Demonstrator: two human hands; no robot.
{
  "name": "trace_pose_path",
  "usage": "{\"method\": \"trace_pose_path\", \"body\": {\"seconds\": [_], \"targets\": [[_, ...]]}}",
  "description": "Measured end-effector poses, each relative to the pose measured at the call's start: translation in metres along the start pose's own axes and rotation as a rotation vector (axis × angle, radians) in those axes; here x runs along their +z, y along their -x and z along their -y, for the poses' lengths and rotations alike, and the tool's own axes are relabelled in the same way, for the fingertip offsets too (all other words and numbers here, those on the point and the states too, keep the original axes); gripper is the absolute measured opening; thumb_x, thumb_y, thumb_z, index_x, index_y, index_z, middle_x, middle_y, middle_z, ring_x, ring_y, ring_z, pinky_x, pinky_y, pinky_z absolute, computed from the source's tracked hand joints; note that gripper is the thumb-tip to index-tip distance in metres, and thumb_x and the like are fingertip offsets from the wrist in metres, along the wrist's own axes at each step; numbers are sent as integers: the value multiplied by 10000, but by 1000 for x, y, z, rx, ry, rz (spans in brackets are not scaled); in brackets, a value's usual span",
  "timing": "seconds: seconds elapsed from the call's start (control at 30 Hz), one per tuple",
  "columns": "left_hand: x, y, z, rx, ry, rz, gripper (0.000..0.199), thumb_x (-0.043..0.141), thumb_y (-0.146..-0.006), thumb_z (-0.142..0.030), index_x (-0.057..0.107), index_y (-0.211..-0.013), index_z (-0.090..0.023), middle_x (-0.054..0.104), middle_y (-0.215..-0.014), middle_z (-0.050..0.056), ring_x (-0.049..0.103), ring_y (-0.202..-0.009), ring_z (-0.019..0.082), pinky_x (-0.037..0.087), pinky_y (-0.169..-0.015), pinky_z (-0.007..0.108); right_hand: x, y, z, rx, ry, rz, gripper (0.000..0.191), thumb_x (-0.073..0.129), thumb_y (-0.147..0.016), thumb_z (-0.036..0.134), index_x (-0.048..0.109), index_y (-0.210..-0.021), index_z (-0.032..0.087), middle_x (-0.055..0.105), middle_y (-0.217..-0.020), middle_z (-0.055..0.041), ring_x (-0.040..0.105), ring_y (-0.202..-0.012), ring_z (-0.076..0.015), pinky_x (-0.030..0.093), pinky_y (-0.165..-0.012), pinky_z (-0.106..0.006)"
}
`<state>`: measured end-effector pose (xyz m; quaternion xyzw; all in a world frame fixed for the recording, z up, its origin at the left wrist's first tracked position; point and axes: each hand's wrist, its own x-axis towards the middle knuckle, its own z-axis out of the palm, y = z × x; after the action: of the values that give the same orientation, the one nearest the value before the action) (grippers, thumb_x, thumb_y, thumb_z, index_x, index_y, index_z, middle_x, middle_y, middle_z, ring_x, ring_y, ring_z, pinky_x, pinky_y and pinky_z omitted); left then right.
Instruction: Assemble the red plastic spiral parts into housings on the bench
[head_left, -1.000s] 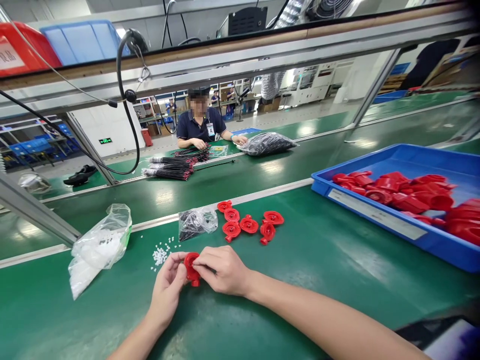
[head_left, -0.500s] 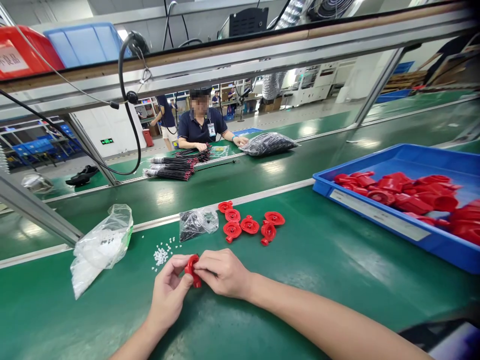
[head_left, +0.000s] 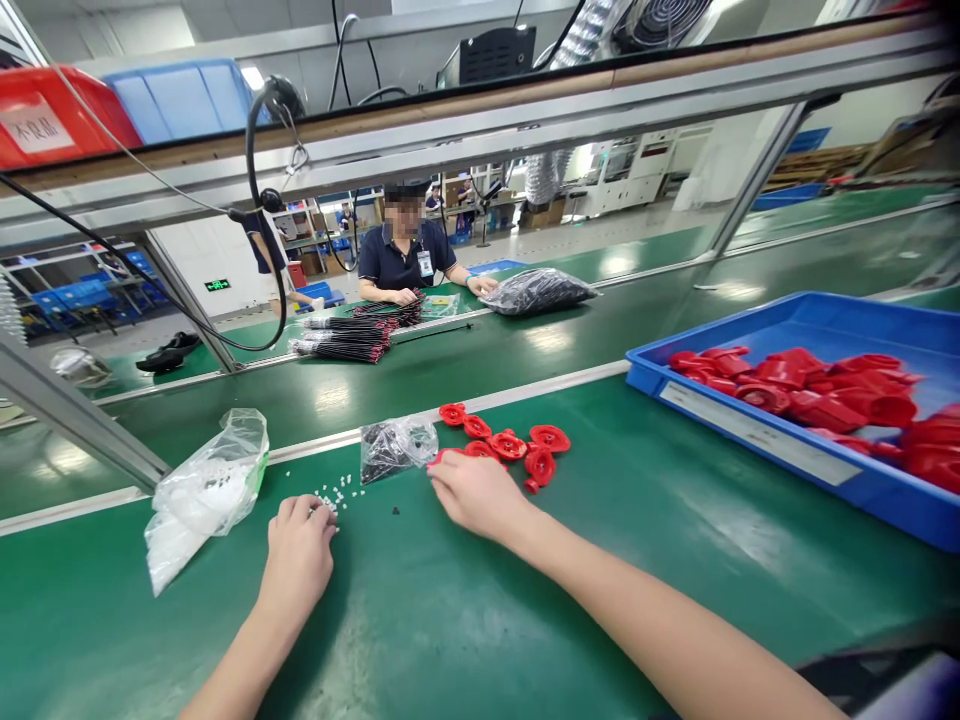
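My left hand reaches into the pile of small white plastic pieces, fingers curled down and pressed together. What its fingertips pinch, if anything, is hidden. My right hand is closed on a red plastic part, mostly covered by the fingers, at the near side of a cluster of like parts. In that cluster, a red oval part and another red part lie with their hollow sides up. A tiny black piece rests on the green surface between my hands.
A clear bag of black pieces lies behind the hands. Left of them is a bag of white pieces. A blue tray of red parts stands at right. Across the bench, a person sits by black cables.
My hands have parted from the red part they both held. The left moved left to the white pieces; the right carried the part forward to the cluster. The black piece now shows.
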<state>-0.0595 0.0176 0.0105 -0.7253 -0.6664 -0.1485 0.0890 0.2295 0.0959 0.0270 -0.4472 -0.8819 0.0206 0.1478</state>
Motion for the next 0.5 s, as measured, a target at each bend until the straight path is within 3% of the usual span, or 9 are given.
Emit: {"method": "trace_pose_path", "body": {"seconds": [0.17, 0.37, 0.5], "targets": [[0, 6, -2, 4, -117, 29, 249, 554, -964, -205, 739, -798, -204, 706, -1041, 128, 563, -1041, 332, 426, -799, 428, 23, 7, 28, -213, -50, 69, 210, 552, -1035, 250, 718, -1159, 213, 658, -979, -58, 612, -674, -158, 349, -567, -284], [7, 2, -1, 13, -54, 19, 286, 544, -968, -218, 763, -784, -209, 702, -1051, 126, 559, -1059, 334, 425, -794, 424, 31, 7, 30, -247, -22, 89, 226, 533, -1051, 271, 721, -1156, 203, 633, -998, -62, 584, -657, -139, 323, -560, -279], [8, -3, -5, -44, 151, -8, 255, 577, -929, -216, 756, -747, -206, 697, -1044, 141, 543, -1079, 363, 423, -836, 466, 30, 7, 32, -241, -46, 89, 216, 536, -1053, 290, 727, -1093, 197, 638, -984, -63, 598, -686, -152, 310, -562, -290]]}}
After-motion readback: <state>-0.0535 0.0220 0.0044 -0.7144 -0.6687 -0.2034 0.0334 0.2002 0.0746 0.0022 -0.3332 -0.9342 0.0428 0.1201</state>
